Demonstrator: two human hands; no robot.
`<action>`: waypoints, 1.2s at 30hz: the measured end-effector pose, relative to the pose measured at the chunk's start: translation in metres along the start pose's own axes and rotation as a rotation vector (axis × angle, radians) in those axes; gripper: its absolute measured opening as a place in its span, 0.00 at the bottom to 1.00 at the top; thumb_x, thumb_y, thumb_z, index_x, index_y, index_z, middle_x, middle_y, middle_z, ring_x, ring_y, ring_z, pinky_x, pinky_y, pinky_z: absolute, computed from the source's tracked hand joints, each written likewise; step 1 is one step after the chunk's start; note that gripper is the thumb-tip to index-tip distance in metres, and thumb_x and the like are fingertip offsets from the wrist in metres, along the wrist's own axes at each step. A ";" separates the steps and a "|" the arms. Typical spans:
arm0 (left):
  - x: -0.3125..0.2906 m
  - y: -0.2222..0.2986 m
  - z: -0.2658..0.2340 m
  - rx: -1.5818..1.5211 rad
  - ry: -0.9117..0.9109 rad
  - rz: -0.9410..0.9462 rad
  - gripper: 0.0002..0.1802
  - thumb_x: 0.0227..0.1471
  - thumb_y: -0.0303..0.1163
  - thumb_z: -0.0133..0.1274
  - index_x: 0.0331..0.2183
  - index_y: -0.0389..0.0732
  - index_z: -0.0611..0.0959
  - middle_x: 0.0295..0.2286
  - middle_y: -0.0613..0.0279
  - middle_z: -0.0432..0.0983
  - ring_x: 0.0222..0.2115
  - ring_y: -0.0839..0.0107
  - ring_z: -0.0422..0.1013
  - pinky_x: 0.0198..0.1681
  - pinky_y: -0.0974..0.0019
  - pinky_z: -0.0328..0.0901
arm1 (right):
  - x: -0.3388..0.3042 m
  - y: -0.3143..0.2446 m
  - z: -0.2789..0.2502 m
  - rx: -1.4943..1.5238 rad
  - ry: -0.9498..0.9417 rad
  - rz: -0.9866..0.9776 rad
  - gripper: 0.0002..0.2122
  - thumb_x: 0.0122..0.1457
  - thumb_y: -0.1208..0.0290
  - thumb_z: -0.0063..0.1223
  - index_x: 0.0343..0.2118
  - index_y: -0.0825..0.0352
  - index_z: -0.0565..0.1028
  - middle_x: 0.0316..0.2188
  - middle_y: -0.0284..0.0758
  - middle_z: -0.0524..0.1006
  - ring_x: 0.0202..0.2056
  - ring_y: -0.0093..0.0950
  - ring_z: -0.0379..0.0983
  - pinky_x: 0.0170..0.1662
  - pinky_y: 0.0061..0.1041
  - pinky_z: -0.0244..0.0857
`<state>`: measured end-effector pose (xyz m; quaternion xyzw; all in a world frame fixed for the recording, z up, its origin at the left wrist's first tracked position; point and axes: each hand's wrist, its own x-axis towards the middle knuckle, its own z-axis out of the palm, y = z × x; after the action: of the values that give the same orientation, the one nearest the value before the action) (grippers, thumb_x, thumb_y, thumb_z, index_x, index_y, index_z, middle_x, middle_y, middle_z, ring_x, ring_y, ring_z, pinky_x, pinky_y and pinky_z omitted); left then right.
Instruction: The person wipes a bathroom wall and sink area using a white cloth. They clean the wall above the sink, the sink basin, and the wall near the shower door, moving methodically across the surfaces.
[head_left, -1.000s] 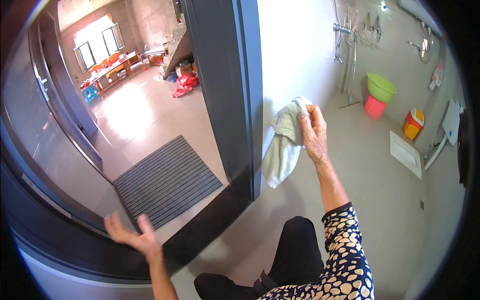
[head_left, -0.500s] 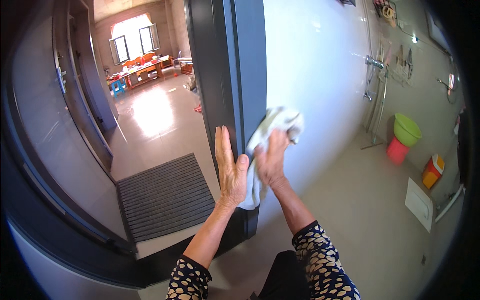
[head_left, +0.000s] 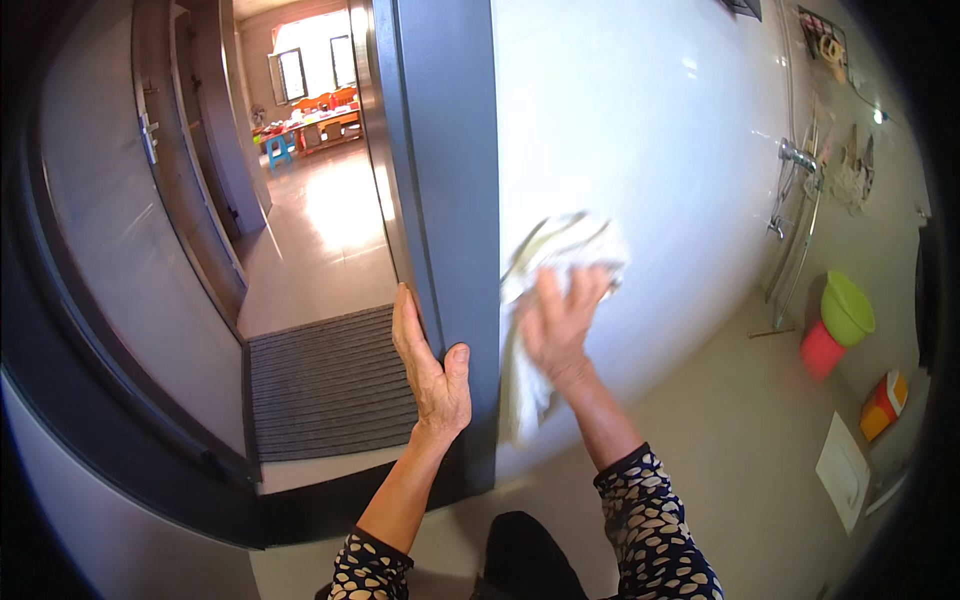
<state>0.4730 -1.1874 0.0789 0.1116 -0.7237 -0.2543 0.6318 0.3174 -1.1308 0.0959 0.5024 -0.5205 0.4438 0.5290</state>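
My left hand [head_left: 436, 385] rests against the edge of the dark grey door frame [head_left: 445, 190], its fingers stretched along one face and the thumb on another. Just right of the frame, my right hand [head_left: 557, 335] presses a pale, striped cloth [head_left: 570, 240] flat on the glossy white wall [head_left: 660, 130]. The cloth bunches above and under the fingers, and a loose end hangs down beside the frame. Motion blurs the right hand and the cloth somewhat.
A ribbed grey mat [head_left: 330, 390] lies in the doorway at left, beside a door with a lever handle [head_left: 148, 138]. At right stand a green basin [head_left: 848, 308] on a red bucket [head_left: 822, 350], an orange bin [head_left: 882, 408] and a white floor panel [head_left: 843, 470].
My right hand and the cloth have moved rightward, off the frame's edge onto the white wall. My left hand has slid slightly lower, still on the frame. The view has shifted.
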 end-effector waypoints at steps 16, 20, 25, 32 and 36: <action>-0.003 -0.005 0.007 0.031 0.057 0.041 0.42 0.57 0.52 0.38 0.59 0.29 0.49 0.58 0.43 0.46 0.58 0.52 0.45 0.60 0.55 0.42 | 0.134 0.035 -0.013 0.128 0.212 -0.019 0.20 0.41 0.74 0.57 0.42 0.59 0.76 0.49 0.49 0.57 0.52 0.45 0.52 0.54 0.42 0.47; -0.001 -0.003 0.004 0.033 0.048 0.042 0.41 0.56 0.48 0.42 0.59 0.29 0.49 0.58 0.43 0.45 0.59 0.51 0.45 0.61 0.54 0.41 | 0.109 0.019 -0.014 0.256 0.118 -0.148 0.16 0.41 0.81 0.51 0.35 0.60 0.78 0.48 0.46 0.63 0.51 0.41 0.56 0.53 0.40 0.50; -0.006 -0.003 0.003 0.075 0.003 0.020 0.44 0.49 0.37 0.52 0.59 0.28 0.49 0.59 0.41 0.44 0.58 0.47 0.46 0.61 0.53 0.41 | 0.073 -0.024 -0.009 0.444 0.066 -0.432 0.12 0.42 0.76 0.58 0.31 0.51 0.77 0.44 0.36 0.64 0.47 0.34 0.58 0.49 0.32 0.58; -0.001 0.004 -0.002 0.214 0.010 0.055 0.45 0.51 0.43 0.51 0.58 0.27 0.49 0.58 0.38 0.46 0.58 0.46 0.46 0.59 0.50 0.42 | 0.180 0.001 0.002 0.208 0.319 -0.207 0.25 0.40 0.90 0.41 0.46 0.66 0.72 0.49 0.47 0.67 0.53 0.42 0.59 0.57 0.37 0.49; -0.002 0.005 0.004 0.151 -0.016 0.086 0.44 0.51 0.40 0.49 0.59 0.28 0.47 0.58 0.42 0.45 0.59 0.49 0.45 0.60 0.52 0.41 | 0.220 0.042 -0.008 0.067 0.381 -0.097 0.21 0.46 0.86 0.44 0.44 0.60 0.75 0.49 0.40 0.67 0.52 0.39 0.58 0.53 0.37 0.49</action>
<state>0.4697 -1.1815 0.0795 0.1254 -0.7500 -0.1726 0.6261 0.2907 -1.1307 0.3187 0.4510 -0.3712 0.5217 0.6218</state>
